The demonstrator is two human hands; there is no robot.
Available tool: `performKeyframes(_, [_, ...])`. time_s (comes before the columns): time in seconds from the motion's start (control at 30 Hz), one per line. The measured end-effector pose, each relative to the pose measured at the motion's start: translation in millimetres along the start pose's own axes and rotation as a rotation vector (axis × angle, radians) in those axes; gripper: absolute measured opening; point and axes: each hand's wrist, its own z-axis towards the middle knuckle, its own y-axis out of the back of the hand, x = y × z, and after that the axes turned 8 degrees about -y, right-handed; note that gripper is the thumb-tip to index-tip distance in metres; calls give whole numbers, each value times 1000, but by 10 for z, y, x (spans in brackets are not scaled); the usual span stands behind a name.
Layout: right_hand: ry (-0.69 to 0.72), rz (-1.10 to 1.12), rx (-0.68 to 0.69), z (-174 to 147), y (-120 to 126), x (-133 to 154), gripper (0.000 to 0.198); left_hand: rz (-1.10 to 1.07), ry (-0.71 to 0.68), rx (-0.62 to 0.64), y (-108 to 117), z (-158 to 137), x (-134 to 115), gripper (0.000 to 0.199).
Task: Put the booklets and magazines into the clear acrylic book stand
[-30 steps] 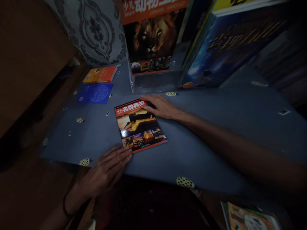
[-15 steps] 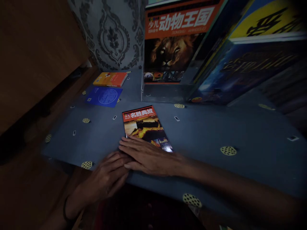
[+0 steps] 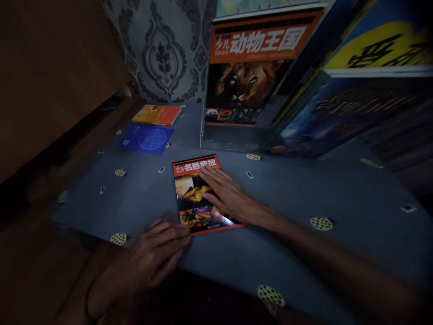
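A thin children's book [image 3: 189, 196] with an orange title band and a Great Wall picture lies closed, front cover up, near the table's front edge. Flat across the upper right of its cover rests my right hand [image 3: 225, 192], fingers stretched out and hiding part of the title and picture. My left hand [image 3: 160, 253] is at the front edge of the table, its fingers extended close together, with the fingertips at the book's lower left corner. Neither hand grips anything that I can see. A dark band circles my left wrist.
An orange book [image 3: 157, 115] and a blue booklet [image 3: 149, 139] lie at the back left of the cloth-covered table [image 3: 287, 189]. Behind, a clear stand [image 3: 233, 137] holds a lion-cover book [image 3: 246, 81]. More large books [image 3: 358, 108] stand at the right.
My right hand has moved away from my left hand, forward and up onto the book's cover. The lower pictures on the cover now show. My left hand stays near the lower left corner.
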Motion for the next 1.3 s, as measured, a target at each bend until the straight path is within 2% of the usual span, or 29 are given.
performKeyframes(0.2, [6,-30,-72,-2,-28,-38,63,96,16,133,-24,147,96,36])
performKeyframes(0.3, [10,-37,-74,-4,-37,-30,64,137,45,155,-73,210,343,41])
performKeyframes(0.47, [4,-40,-67,-2,-33,-33,64,190,144,133,-81,361,910,44])
performKeyframes(0.6, [1,-59,-55,-8,-27,-31,63,232,248,146,-60,470,1147,46])
performKeyframes(0.77, [-5,-119,-37,65,-24,53,61,245,233,85,-118,482,1150,44])
performKeyframes(1.0, [59,-107,16,430,-130,239,71,249,216,52,-136,481,1134,42])
performKeyframes(1.17, [43,-96,6,486,-117,130,72,253,207,57,-139,472,1158,43])
performKeyframes(1.3, [-29,-125,-15,406,-35,-31,73,251,206,46,-145,470,1167,41])
